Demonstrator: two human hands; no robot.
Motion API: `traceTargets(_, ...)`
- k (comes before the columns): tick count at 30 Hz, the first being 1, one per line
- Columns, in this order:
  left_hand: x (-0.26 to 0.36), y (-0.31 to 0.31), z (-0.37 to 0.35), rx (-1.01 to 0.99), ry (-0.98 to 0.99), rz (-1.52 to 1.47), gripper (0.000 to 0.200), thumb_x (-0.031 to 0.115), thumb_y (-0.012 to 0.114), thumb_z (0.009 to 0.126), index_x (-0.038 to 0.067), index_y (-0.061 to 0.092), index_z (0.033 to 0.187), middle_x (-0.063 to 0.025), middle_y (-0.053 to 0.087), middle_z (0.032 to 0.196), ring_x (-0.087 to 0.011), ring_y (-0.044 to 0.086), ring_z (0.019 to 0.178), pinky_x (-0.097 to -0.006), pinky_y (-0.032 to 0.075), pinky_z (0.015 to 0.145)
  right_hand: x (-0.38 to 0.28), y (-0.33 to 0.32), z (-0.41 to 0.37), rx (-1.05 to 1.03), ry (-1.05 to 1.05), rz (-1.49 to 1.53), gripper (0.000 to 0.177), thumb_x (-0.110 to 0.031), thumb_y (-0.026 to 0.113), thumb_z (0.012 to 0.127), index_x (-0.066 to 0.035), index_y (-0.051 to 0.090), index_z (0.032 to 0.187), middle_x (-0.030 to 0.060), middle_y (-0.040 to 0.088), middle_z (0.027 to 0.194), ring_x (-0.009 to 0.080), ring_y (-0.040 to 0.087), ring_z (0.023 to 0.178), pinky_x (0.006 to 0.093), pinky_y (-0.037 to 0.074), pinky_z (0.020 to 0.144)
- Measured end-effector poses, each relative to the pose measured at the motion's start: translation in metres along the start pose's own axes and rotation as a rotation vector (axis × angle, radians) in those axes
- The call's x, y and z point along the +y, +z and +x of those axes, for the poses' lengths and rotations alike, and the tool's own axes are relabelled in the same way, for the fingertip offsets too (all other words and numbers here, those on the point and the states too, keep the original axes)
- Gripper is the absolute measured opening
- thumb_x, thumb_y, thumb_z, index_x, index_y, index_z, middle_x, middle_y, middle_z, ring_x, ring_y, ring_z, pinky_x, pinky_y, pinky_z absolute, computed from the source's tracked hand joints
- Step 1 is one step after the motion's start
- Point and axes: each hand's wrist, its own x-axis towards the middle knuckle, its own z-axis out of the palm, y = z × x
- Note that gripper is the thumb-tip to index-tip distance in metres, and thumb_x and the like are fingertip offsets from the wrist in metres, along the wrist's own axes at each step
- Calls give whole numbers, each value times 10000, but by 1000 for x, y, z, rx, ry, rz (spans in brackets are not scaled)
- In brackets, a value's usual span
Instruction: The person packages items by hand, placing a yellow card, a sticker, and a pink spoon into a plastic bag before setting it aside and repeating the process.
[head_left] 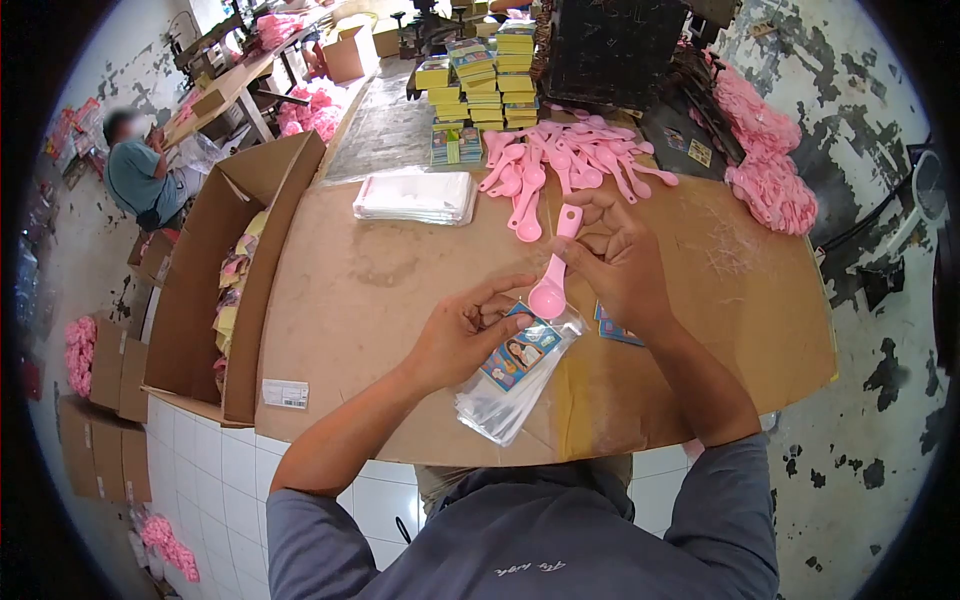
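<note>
A pink measuring spoon is pinched in my right hand by its handle, bowl downward, over the mouth of a clear plastic bag. My left hand pinches the top edge of that bag, which holds a printed card. Beneath it lie more clear bags, fanned out on the cardboard-covered table. Another blue card lies partly hidden behind my right forearm. Beyond my hands rests a heap of pink spoons.
A stack of clear bags lies left of the spoons. Card stacks stand at the back. An open cardboard box adjoins the table's left side. A person sits at the far left. Pink bundles are at the right.
</note>
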Motion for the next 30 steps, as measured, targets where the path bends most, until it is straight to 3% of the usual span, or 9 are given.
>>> traceTargets(3,0,0,0,4,1,15,468,34,623,1017,36,504,1470,-84,731,1128,-89,670,1007,-256,543,864,-4,6,-2,17,72,-23,427,42,739,897,14,545,1276,83,621,1075,139,694,965,237,596,760)
traceTargets(9,-2,1,3,68,10,-91,459,68,632,1020,15,503,1458,-72,736,1080,-84,675,965,-238,542,821,17,10,-14,3,-88,-63,337,-31,691,958,3,556,1265,107,648,1114,157,698,980,282,596,814)
traceTargets(12,-2,-2,4,109,-7,-99,508,125,647,1021,16,457,1479,-59,750,1013,-80,687,864,-211,531,737,27,-1,-14,-214,-141,-236,265,-90,623,1014,1,577,1259,107,654,1169,167,702,970,299,580,845)
traceTargets(16,3,-8,3,119,-24,-112,596,183,666,1018,30,380,1518,-45,755,970,-43,646,762,-183,470,653,7,-11,-4,-328,48,-47,203,-80,590,1012,14,641,1185,107,677,1172,183,677,1042,344,544,909)
traceTargets(18,6,-8,2,87,-26,-147,608,193,669,1016,33,370,1521,-39,756,961,-32,631,734,-182,455,635,-12,-2,2,-217,10,6,175,-33,587,984,14,675,1128,119,689,1158,208,664,1082,376,528,939)
traceTargets(20,6,-7,2,38,-21,-152,597,197,667,1017,34,380,1514,-35,757,963,-30,626,723,-192,458,637,-32,1,4,-351,-258,-300,166,2,601,937,-3,701,1070,119,695,1141,234,653,1115,397,505,966)
traceTargets(24,-1,-12,0,-67,-27,-141,605,184,662,1013,37,373,1523,-64,737,1088,-118,685,935,-265,521,839,-42,-5,7,-681,-302,-395,144,1,705,849,-29,745,984,98,710,1120,289,647,1149,410,499,1006)
traceTargets(27,-1,-8,2,-47,80,-189,608,156,663,998,35,378,1521,-109,667,1277,-184,633,1187,-342,479,1037,-60,-7,9,-550,-417,-322,139,8,751,813,-28,736,946,82,726,1058,259,673,1048,397,530,920)
traceTargets(30,3,-7,1,2,208,-60,578,123,655,983,25,414,1499,-132,580,1408,-212,533,1346,-377,404,1140,-78,2,2,-461,-472,-675,98,-13,760,825,-26,732,918,86,722,965,217,683,918,366,536,810)
